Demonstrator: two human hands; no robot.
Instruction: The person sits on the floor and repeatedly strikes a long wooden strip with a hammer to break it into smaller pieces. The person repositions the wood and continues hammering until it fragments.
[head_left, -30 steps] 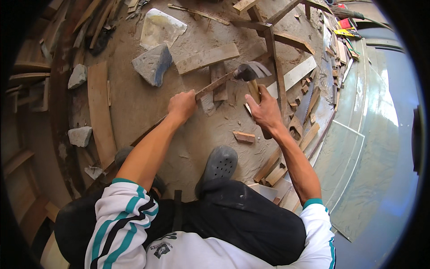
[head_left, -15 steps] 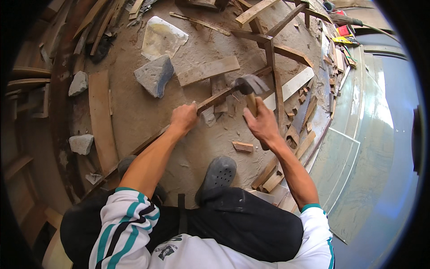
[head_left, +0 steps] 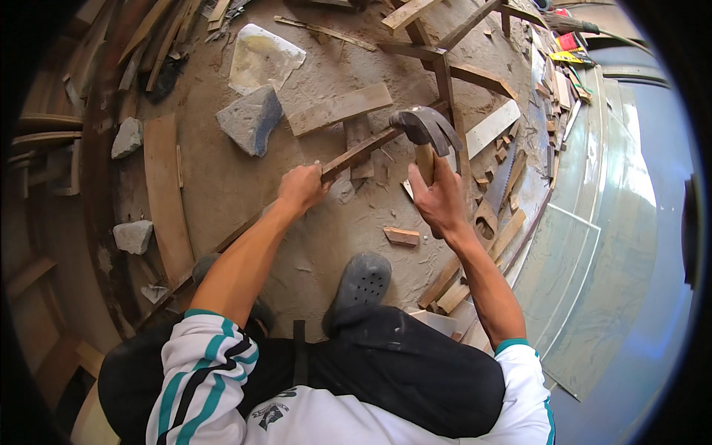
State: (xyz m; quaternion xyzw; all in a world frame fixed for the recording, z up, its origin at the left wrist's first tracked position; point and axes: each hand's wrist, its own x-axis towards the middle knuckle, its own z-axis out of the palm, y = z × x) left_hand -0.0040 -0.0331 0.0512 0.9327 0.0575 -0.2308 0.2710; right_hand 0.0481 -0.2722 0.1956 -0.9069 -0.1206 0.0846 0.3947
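A long, narrow wooden strip runs from beside my left foot up to a wooden frame at the upper right. My left hand is closed around this strip near its middle. My right hand grips the wooden handle of a claw hammer. Its dark metal head is raised near the strip's far end, and hides part of it and of the frame. Whether the head touches the wood I cannot tell. Under the strip lie a flat board and a shorter wood piece.
A grey stone block and a pale slab lie beyond my left hand. A small wood offcut is near my right shoe. A handsaw and scraps line the right side, beside glass sheets. A plank lies left.
The hammer has shifted a little to the right and up, with its head turned slightly. My left hand keeps its hold on the strip. The whole view has shifted slightly.
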